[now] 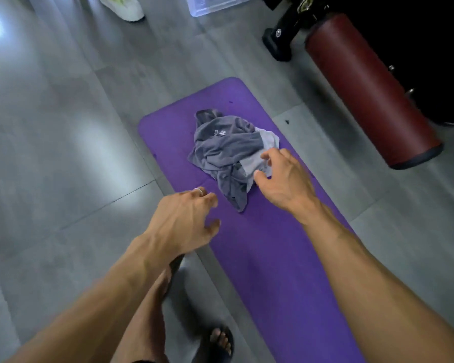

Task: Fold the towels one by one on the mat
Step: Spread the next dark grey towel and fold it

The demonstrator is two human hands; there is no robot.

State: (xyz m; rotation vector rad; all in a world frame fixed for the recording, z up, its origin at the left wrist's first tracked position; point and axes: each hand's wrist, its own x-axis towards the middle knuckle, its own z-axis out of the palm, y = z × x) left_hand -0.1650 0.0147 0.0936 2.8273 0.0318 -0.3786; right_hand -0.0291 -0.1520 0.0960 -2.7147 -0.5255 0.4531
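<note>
From the head camera, a purple mat point(260, 258) lies on the grey floor point(63, 153). On the far part of the mat sits a crumpled pile of towels point(226, 150) — a dark grey one on top and a lighter one point(268, 138) peeking out on the right side. None of them is folded.

The right hand point(281, 176) hovers at the near right edge of the pile. Its fingers are spread and a little bent, released, holding nothing. The fingertips are just beside the light towel; I cannot tell if they touch it.

The left hand point(186, 218) hangs over the left edge of the mat, near the pile's low corner but apart from it. It is loose too, grasping nothing, and it wears a ring point(199, 190).

A foot in a dark sandal point(220, 341) stands on the floor beside the mat. A dark red padded roll point(370, 90) lies on the floor to the right — well apart from the towels.
</note>
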